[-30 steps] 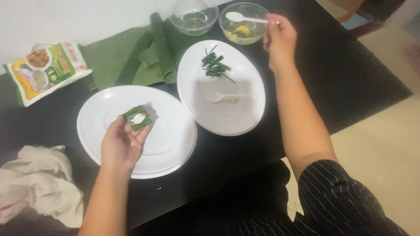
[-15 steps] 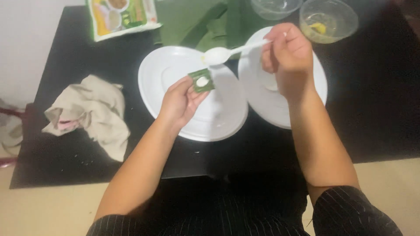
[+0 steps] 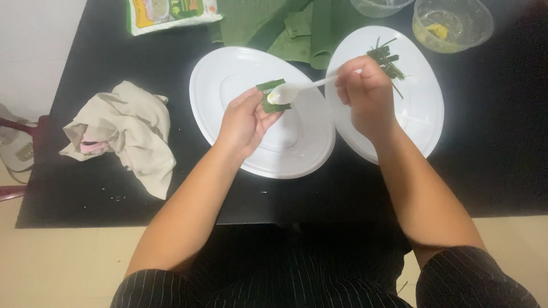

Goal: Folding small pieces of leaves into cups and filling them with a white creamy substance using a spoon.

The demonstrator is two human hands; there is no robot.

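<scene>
— Where is the leaf piece now?

— I see the green leaf piece [image 3: 273, 96] in the left hand [image 3: 244, 121], over the white plate [image 3: 228, 80] on the worktop; the grip is pinched together on its lower edge.

— And the right hand [image 3: 365, 94]?

— Closed around the white spoon [image 3: 297, 89], bowl over the leaf. I judge the leaf thin, soft, easily torn — better held by its edges, palm up.

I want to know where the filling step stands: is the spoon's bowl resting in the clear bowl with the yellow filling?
No, the right hand holds the white spoon over the folded green leaf in the left hand.
</scene>
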